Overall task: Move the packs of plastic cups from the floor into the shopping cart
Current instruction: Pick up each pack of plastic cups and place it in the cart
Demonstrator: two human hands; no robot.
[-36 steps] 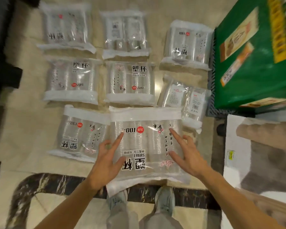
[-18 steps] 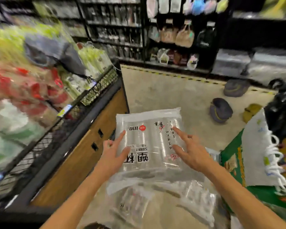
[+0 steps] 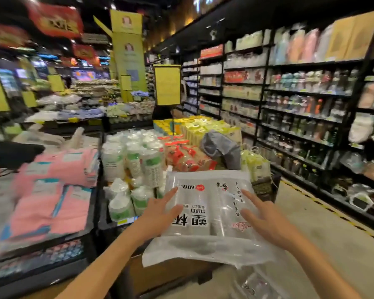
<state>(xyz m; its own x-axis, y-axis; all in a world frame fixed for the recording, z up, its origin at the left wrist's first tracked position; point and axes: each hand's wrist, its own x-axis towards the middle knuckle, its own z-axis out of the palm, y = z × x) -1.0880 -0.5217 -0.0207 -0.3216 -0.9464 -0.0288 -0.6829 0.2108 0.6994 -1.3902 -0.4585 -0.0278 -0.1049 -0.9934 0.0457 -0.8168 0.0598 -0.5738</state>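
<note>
A clear pack of plastic cups [image 3: 207, 212] with black lettering and a red dot hangs in front of me at chest height, held flat between both hands. My left hand [image 3: 158, 214] grips its left edge, fingers spread on top. On the right edge sits my right hand [image 3: 266, 219], fingers also spread. Another clear pack [image 3: 255, 283] shows blurred at the bottom right, below the held one. No shopping cart is in view.
A low display stand [image 3: 117, 225] with stacked cups stands straight ahead. Pink packaged goods [image 3: 52, 190] lie on a stand at the left. Tall dark shelves [image 3: 300, 104] line the right side. Bare floor [image 3: 324, 234] runs along the aisle at the right.
The pack has come up off the floor in both hands. My view has swung up from the floor packs to the store aisle.
</note>
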